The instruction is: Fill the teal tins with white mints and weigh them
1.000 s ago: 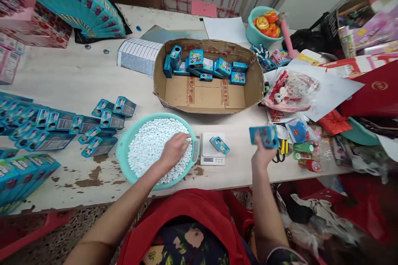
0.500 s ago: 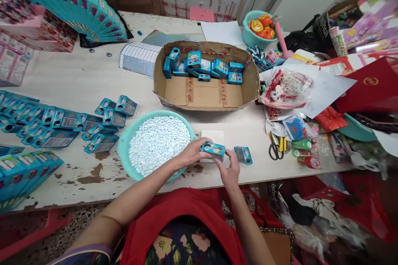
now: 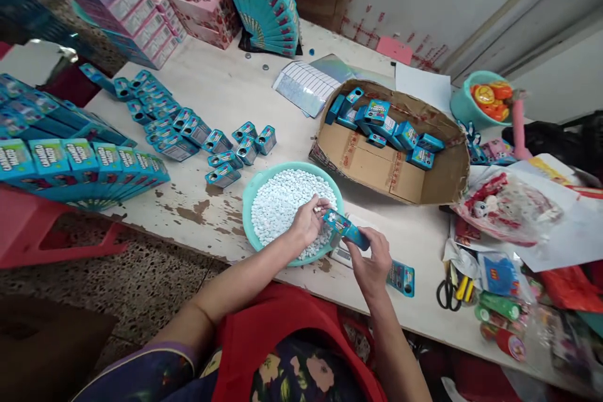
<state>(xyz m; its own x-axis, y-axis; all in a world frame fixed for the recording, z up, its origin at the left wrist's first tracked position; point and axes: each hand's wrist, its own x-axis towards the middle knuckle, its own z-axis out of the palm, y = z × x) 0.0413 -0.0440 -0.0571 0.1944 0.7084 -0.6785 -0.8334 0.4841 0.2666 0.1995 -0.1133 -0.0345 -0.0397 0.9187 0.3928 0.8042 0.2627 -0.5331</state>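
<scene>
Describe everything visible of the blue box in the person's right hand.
The blue box looks like printed card with pale lettering. White shows near one end. The right hand grips the other end, holding it slantwise, and in this view it overlaps the rim of the teal basin. Whether the left hand touches it is unclear.

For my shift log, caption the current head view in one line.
Left hand holds white pieces over a teal basin; right hand holds a blue box.
</scene>
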